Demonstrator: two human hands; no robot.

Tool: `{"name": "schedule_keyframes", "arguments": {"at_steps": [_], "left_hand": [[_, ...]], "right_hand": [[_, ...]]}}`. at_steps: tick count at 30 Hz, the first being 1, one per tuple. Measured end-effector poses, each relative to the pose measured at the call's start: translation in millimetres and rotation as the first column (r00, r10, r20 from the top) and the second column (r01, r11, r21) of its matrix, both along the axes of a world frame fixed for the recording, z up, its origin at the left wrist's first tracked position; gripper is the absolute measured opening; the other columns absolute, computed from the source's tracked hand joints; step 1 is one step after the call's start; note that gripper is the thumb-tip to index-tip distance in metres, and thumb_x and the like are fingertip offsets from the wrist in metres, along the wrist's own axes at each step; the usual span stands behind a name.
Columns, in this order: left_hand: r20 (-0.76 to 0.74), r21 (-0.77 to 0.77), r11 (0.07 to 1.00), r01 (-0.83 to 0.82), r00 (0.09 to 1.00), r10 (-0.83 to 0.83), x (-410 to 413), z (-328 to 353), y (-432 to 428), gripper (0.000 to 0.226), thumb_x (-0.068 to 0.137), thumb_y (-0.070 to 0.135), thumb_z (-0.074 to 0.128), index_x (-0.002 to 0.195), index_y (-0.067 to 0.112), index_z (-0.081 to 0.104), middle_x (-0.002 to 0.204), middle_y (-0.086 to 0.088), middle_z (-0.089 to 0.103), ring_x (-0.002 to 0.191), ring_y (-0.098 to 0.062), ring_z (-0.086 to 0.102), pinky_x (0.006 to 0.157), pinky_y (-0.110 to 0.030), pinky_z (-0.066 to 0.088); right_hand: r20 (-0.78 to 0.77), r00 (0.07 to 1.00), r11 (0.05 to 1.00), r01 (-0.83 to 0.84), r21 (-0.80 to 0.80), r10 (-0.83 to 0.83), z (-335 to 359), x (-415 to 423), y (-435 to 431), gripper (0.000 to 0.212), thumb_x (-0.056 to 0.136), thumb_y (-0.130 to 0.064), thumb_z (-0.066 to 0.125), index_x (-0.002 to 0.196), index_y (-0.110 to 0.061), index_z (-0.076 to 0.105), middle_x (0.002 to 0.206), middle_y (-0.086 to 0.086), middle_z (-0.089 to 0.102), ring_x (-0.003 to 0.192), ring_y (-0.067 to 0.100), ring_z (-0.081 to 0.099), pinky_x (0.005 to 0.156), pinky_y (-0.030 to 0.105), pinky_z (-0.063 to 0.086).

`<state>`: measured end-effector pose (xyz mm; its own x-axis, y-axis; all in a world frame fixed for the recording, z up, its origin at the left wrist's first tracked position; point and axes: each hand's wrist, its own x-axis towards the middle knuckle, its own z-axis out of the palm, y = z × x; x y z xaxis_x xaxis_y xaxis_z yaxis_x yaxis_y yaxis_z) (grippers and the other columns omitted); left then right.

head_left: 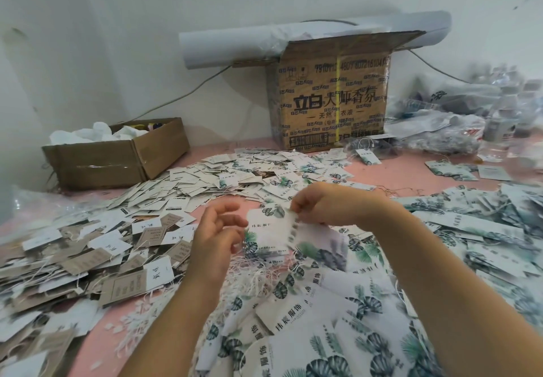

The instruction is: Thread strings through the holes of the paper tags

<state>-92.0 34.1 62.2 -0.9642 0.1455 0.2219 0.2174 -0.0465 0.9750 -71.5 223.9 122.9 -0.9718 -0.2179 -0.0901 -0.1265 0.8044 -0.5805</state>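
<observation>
Paper tag (264,226), held above the counter (97,341) at centre, pinched at its 2 o'clock corner by right hand (332,204) fingers (295,207). Left hand (216,238) at 9 o'clock, fingers half-curled; any string within not discernible. Likely light, thin, bendable card: best gripped beside its hole.

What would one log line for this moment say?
task: tag threading | right hand pinches leaf-print tag | left hand beside it, hold unclear | loose strings below
</observation>
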Motion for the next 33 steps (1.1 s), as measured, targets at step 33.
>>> {"name": "schedule_keyframes", "arguments": {"at_steps": [33], "left_hand": [[-0.064, -0.613, 0.79, -0.02, 0.998, -0.024, -8, -23, -3, 0.019, 0.088, 0.008, 0.06, 0.08, 0.025, 0.064, 0.081, 0.007, 0.064, 0.073, -0.008, 0.057, 0.061, -0.018, 0.041]], "right_hand": [[0.434, 0.901, 0.96, -0.137, 0.246, 0.018, -20, -11, 10, 0.012, 0.09, -0.001, 0.055, 0.087, -0.012, 0.058, 0.071, 0.005, 0.059, 0.059, 0.014, 0.057, 0.056, 0.023, 0.053]]}}
